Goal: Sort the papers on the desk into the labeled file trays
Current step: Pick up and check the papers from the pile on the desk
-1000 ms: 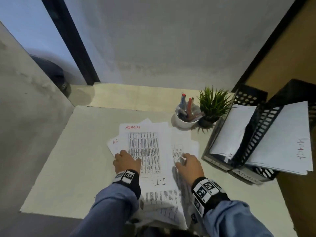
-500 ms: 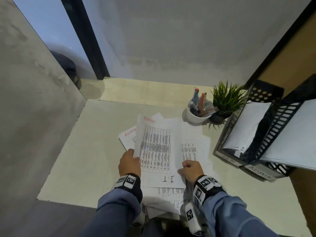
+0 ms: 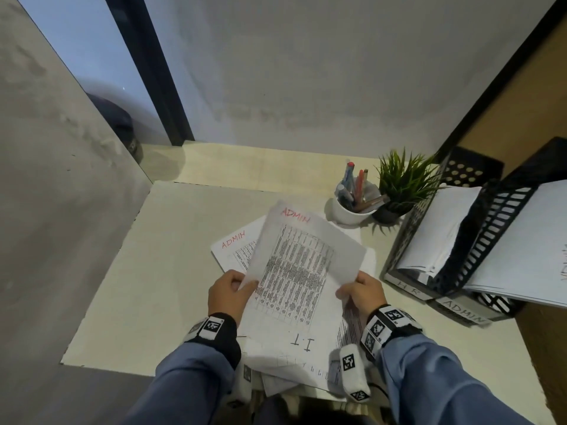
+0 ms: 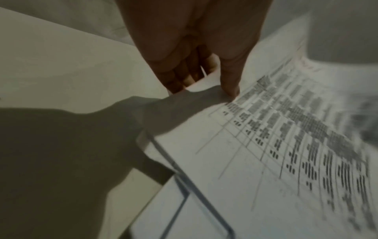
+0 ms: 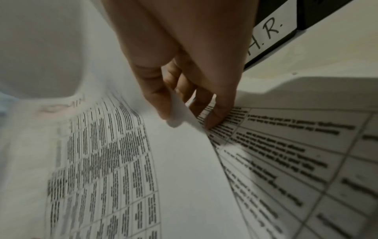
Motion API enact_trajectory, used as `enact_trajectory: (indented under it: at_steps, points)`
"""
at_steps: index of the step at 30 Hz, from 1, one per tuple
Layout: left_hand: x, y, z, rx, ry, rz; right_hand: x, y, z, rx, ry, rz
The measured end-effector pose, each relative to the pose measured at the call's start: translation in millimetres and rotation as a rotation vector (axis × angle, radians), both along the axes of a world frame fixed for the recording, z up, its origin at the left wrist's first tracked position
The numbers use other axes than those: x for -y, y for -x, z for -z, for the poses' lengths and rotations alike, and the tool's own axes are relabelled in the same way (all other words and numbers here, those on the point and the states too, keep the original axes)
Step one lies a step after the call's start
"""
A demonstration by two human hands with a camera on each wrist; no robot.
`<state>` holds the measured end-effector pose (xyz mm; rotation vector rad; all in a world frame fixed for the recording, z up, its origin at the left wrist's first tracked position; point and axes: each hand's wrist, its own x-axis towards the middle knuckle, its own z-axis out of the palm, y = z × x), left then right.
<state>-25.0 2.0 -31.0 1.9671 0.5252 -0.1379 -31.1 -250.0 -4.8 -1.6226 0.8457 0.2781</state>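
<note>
Sheet (image 3: pixel 302 265) with printed table, red "ADMIN"

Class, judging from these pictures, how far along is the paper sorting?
Done: the HR tray and ADMIN tray already hold sheets. In hand: left hand and right hand grip an ADMIN sheet. Left: the desk pile, including an I.T sheet.

Held sheet (image 3: pixel 302 256): red "ADMIN". Lower sheet (image 3: pixel 236 245): "ADMIN". Bottom sheet (image 3: pixel 302 343): "I.T". Trays: "H.R" (image 3: pixel 409 291), "ADMIN" (image 3: pixel 464 311).
</note>
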Motion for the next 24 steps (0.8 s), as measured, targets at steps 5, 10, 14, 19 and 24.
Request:
enact_trajectory:
  at_steps: [5, 10, 14, 19, 24]
  points:
    - [8.1, -12.6, -8.1, 0.005, 0.033, -0.163, 9.6, 11.4, -1.7, -0.054, 0.066, 0.037]
    - [16.9, -16.6, -9.7, 0.116, -0.177, -0.085, 9.8, 17.3, -1.9, -0.093, 0.092, 0.042]
    - [35.1, -17.4, -14.0, -0.164, -0.052, 0.011, 9.2, 19.3, -2.6, -0.102, 0.059, 0.061]
    - [48.3, -23.0, -17.2, -0.345, -0.003, 0.115, 11.1, 20.6, -3.6, -0.104, 0.071, 0.075]
    - [41.8, -24.7, -15.6, -0.201, 0.066, 0.188, 13.4, 16.7, 3.4, -0.074, 0.067, 0.058]
